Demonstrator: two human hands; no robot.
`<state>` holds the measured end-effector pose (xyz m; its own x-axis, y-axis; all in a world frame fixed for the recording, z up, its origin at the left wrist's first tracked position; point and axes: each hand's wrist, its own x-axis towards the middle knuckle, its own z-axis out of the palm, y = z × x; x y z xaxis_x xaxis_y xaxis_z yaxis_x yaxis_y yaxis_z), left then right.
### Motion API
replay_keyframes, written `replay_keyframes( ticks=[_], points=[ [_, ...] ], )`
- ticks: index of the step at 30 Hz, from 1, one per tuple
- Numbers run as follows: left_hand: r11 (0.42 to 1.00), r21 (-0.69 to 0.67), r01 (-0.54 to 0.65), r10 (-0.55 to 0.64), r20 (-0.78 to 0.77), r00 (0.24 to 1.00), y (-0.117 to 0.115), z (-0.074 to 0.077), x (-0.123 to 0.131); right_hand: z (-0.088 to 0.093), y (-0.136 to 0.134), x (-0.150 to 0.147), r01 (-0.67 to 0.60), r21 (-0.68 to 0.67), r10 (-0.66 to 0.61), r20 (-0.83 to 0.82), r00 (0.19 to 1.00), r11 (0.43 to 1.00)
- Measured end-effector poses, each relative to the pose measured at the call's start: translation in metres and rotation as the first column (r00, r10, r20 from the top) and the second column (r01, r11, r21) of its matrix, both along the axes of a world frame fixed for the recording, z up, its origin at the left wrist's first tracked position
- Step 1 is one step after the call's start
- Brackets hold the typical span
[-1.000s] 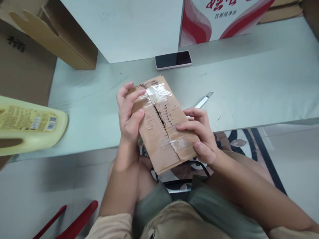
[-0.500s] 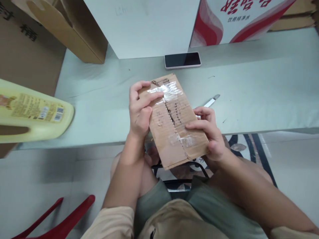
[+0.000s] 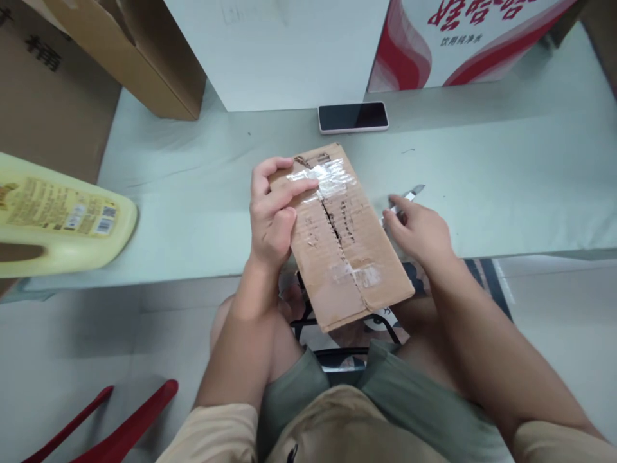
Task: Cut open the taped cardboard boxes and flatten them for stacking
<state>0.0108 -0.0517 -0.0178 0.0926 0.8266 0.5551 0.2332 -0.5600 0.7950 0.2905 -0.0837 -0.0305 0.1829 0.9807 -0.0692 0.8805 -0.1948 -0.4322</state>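
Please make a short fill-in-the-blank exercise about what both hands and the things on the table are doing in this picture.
1. The left hand grips the taped ____ box.
2. The right hand touches the ____ lying on the table.
3. Beyond the box, a ____ lies flat with its dark screen up.
4. The large bottle at the left is ____ in colour.

Missing words: cardboard; knife; phone; yellow

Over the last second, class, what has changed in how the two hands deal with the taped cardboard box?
The right hand let go of the box's right edge and moved right, to the utility knife on the table. The left hand kept its grip on the cardboard box. The phone and yellow bottle stayed put.
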Motion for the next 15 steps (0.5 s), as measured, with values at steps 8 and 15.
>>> replay_keyframes(
  ticks=[8, 15],
  points=[
    [0.999, 0.036, 0.027, -0.025, -0.068, 0.997, -0.001, -0.001, -0.001, 0.007, 0.004, 0.0, 0.171, 0.259, -0.028, -0.478, 0.878, 0.951],
    [0.999, 0.002, 0.043, -0.042, -0.061, 0.997, -0.003, -0.004, 0.003, 0.066, -0.007, -0.018, 0.197, 0.56, 0.463, -0.8, 0.381, 0.805]
  ],
)
